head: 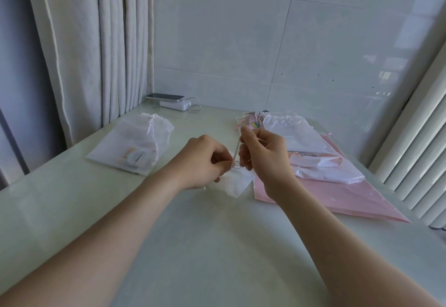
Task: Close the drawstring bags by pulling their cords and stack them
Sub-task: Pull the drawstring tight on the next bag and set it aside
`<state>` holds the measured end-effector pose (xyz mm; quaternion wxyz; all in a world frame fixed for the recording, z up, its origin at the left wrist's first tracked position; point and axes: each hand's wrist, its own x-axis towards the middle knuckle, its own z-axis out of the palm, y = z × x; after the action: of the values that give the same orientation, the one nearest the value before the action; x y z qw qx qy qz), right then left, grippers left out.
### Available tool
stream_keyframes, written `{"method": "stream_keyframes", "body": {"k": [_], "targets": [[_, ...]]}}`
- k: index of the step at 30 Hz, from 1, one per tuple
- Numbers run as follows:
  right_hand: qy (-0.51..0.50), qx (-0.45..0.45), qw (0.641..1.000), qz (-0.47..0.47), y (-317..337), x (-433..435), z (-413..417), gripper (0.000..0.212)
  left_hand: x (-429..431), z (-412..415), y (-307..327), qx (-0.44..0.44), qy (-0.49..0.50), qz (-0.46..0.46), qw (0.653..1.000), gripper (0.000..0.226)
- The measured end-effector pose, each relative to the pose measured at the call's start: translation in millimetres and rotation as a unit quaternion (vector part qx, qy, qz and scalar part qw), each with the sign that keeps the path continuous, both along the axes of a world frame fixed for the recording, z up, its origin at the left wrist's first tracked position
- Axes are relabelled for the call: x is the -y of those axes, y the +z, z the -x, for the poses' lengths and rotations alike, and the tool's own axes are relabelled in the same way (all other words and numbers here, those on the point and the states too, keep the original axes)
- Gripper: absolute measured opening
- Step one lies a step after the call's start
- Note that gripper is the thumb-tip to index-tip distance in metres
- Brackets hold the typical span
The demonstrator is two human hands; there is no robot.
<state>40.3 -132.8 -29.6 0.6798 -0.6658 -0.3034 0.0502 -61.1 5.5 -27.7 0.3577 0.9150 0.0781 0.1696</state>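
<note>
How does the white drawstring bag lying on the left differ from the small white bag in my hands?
The sheer white drawstring bag on the left lies flat and untouched; the small white bag is held at its mouth by the left hand. The left bag looks larger. Its cord lies slack across it; the small bag's cord is pulled up by the right hand. Both are white.

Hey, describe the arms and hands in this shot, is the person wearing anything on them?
Nothing worn shows. The left forearm and right forearm are bare right to the frame's bottom edge, with no sleeve or cuff. Neither wrist carries a watch or bracelet. The left hand and right hand are ungloved, and no ring shows.
</note>
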Motion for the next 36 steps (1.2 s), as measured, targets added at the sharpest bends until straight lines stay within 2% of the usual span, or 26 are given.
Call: {"method": "stream_keyframes", "body": {"k": [6, 13, 19, 21, 23, 26, 28, 29, 32, 36], "targets": [[-0.024, -0.038, 0.998, -0.034, 2, -2, 3, 0.037, -3, 0, -1, -0.017, -0.034, 0.017, 0.999, 0.016], [-0.063, -0.127, 0.986, -0.091, 5, -3, 1, 0.038, -7, -1, -3, -0.021, -0.053, 0.067, 0.996, 0.012], [-0.013, -0.09, 0.994, -0.064, 5, -1, 1, 0.037, -4, 1, 1, -0.036, -0.072, 0.085, 0.993, 0.013], [0.01, -0.064, 0.997, -0.04, 5, -1, 1, 0.028, -7, 1, -1, -0.03, -0.058, 0.114, 0.991, 0.013], [0.013, -0.018, 1.0, -0.01, 3, 0, -2, 0.018, -10, -1, -6, -0.02, -0.045, 0.166, 0.985, 0.017], [-0.044, 0.115, 0.99, 0.063, -2, 1, -7, 0.023, -12, -6, -11, -0.009, -0.017, 0.219, 0.976, 0.016], [-0.056, 0.152, 0.981, 0.11, -2, 2, -7, 0.012, -13, -9, -12, 0.002, 0.002, 0.232, 0.973, 0.017], [-0.048, 0.148, 0.979, 0.131, -1, 3, -5, 0.01, -14, -10, -12, 0.004, 0.006, 0.232, 0.973, 0.018], [-0.012, 0.109, 0.977, 0.181, 0, 4, 1, 0.023, -15, -10, -14, 0.007, -0.001, 0.226, 0.974, 0.025], [0.014, 0.055, 0.987, 0.152, -1, 5, -2, 0.013, -14, -11, -15, 0.026, 0.009, 0.23, 0.973, 0.024]]}}
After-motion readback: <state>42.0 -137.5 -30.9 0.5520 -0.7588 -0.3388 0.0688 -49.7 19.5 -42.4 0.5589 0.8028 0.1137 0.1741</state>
